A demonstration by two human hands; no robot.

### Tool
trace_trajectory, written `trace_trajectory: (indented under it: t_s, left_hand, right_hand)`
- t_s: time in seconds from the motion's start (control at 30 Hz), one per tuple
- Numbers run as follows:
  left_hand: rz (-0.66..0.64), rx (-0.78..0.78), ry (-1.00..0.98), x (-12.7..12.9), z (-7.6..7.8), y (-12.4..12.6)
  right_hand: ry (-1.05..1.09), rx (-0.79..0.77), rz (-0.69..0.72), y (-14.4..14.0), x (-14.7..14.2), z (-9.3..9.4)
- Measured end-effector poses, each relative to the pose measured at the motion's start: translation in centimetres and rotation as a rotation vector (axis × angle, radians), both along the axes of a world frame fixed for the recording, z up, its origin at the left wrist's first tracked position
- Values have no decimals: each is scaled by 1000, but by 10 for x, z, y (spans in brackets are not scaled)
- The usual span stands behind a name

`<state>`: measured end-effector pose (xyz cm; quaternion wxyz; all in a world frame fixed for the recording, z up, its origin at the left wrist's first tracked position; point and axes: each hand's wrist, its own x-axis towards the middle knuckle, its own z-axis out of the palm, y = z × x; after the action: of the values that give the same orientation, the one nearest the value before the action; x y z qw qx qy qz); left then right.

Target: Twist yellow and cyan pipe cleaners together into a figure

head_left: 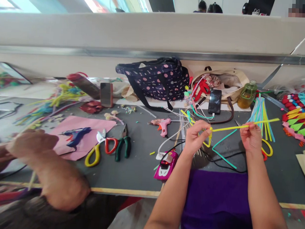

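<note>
- Up front, the left hand (197, 136) has its grip pinched shut on a yellow pipe cleaner (244, 125), thumb and fingers pressed together where the stem bends into a small loop.
- The right hand (251, 136) closes its grip on the same yellow pipe cleaner further along, fingertips together around the stem; the free end runs on to the right past the hand.
- The stem is held in the air between the two hands, nearly level, above the grey table (141, 161) and over a teal pipe cleaner (222, 145) lying bent on it.
- A bundle of coloured pipe cleaners (261, 116) lies just behind the right hand.
- A pink glue gun (162, 124) lies left of the left hand, and a pink toy car (165, 165) sits nearer the table edge.
- Further left are green pliers (123, 145) and scissors (101, 149) beside a pink sheet (89, 125).
- A purple cloth (214, 197) lies between the forearms.
- Another person's arm (48, 167) rests at the left; it is blurred, so what that hand does cannot be told.
- A dotted dark bag (158, 78) and a phone (215, 101) sit at the back.
</note>
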<state>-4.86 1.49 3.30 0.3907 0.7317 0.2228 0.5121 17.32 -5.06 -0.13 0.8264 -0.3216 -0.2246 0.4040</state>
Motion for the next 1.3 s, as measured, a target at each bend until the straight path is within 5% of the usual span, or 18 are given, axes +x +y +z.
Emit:
trace_trajectory:
  t_s: [0.57,0.8,1.03,1.3]
  left_hand:
    - [13,60,14,-1,3,-6]
    - [49,23,-81,-2,1,-2]
    - [7,60,16,6,6,-9]
    - [-45,45,74,12,2,-11]
  right_hand:
    - [275,313,-102,-8,27,10]
    - [-102,144,19,-11,-14,30]
    - [-466,-44,300,-6,-67,20]
    - [-728,-226,207,-9,-69,16]
